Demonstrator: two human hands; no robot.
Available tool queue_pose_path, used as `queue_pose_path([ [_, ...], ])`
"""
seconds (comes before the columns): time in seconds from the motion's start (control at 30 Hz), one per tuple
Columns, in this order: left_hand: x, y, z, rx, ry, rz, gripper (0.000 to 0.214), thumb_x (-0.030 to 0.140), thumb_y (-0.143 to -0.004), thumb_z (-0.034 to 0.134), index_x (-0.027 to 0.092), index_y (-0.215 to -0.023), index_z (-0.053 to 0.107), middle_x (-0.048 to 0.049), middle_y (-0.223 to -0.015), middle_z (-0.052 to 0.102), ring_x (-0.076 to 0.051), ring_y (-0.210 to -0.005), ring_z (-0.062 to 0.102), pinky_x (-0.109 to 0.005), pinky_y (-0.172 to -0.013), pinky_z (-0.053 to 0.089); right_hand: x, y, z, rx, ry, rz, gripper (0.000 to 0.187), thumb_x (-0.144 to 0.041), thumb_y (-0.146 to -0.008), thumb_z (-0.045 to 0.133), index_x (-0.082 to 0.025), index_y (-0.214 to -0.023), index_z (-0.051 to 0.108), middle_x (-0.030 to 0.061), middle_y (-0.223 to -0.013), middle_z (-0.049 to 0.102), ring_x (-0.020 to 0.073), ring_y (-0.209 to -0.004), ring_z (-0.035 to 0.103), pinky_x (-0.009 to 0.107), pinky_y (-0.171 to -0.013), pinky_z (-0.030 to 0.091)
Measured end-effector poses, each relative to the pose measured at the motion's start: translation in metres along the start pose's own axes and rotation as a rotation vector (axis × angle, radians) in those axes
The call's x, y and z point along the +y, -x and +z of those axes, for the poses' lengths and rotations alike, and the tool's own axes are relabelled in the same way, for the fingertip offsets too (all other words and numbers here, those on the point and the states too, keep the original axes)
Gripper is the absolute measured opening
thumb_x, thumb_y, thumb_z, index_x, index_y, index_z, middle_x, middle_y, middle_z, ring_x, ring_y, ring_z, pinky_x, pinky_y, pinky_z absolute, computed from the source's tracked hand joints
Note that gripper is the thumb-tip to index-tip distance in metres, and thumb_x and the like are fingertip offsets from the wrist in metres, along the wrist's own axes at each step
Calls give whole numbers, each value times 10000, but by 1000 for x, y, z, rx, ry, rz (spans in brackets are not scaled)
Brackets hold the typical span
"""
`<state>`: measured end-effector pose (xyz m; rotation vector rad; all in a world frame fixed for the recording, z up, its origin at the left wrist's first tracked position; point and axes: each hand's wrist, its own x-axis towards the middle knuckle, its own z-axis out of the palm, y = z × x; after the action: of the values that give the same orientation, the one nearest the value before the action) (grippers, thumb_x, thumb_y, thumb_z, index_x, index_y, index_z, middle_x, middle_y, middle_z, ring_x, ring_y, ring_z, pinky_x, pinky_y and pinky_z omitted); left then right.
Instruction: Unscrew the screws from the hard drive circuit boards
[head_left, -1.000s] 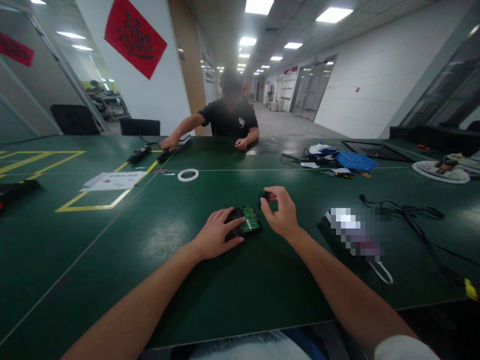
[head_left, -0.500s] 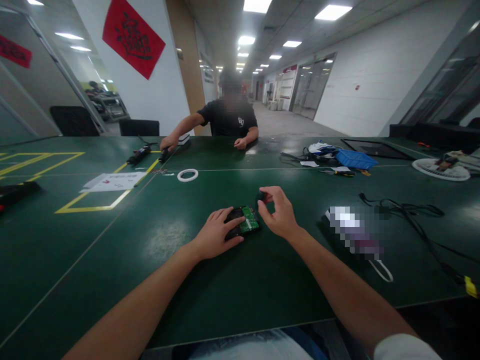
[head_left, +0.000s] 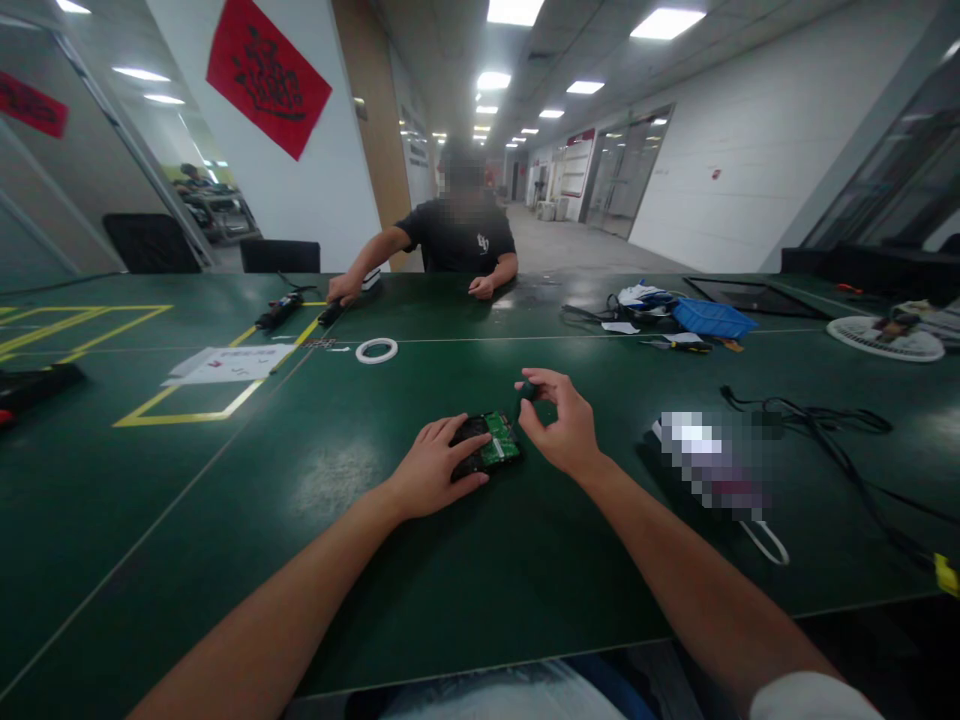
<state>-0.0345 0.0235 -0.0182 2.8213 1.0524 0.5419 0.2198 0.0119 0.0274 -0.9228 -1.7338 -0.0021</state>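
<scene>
A hard drive (head_left: 501,446) lies on the table in front of me, its green circuit board facing up in a dark casing. Across its left part rests my left hand (head_left: 433,465), fingers spread over the top, thumb along the near edge, holding it down. Just right of the drive, my right hand (head_left: 564,425) pinches a small dark screwdriver (head_left: 528,390) between thumb and fingers. Its handle stands roughly upright; the tip is too small to make out against the board's right edge.
A white ring (head_left: 376,351) and paper sheet (head_left: 232,364) lie ahead left. To the right are a blurred-out device (head_left: 709,465), black cables (head_left: 817,425) and a blue tray (head_left: 712,318). Across the table (head_left: 420,600), a co-worker's hand (head_left: 344,289) holds a dark tool.
My right hand has shifted slightly to the right and turned a little, with the screwdriver in its fingers. My left hand and the hard drive stay in place.
</scene>
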Motion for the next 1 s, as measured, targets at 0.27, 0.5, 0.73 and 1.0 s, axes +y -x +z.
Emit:
queue_pose_path([
  [0.27, 0, 0, 0, 4, 9, -1, 606, 557, -925, 637, 332, -1477, 528, -130, -1589, 364, -408, -1404, 386, -608, -1116, 360, 3, 0, -1, 36, 113, -22, 306, -242, -918, 653, -249, -1215, 578, 70, -1073, 688, 206, -893, 715, 397, -837, 618],
  [0.5, -1, 0, 1, 7, 6, 5, 611, 560, -930, 630, 337, -1487, 515, -125, -1591, 361, -399, -1402, 391, -602, -1114, 368, 5, 0, 2, 112, 61, -11, 283, -258, -907, 685, -244, -1150, 540, 91, -1203, 694, 219, -1023, 720, 392, -865, 621],
  [0.73, -1, 0, 3, 9, -2, 3, 614, 562, -923, 638, 336, -1482, 520, -128, -1584, 370, -398, -1401, 393, -600, -1115, 366, 3, -1, -1, 71, 142, -64, 259, -228, -925, 639, -252, -1173, 568, 81, -1113, 692, 230, -1011, 701, 418, -900, 591],
  [1.0, -1, 0, 1, 11, 11, 1, 609, 558, -918, 643, 341, -1475, 527, -127, -1587, 373, -407, -1399, 397, -606, -1110, 369, 1, 1, 0, 85, 166, 30, 284, -283, -912, 676, -243, -1165, 552, 55, -1020, 661, 193, -827, 669, 374, -789, 584],
])
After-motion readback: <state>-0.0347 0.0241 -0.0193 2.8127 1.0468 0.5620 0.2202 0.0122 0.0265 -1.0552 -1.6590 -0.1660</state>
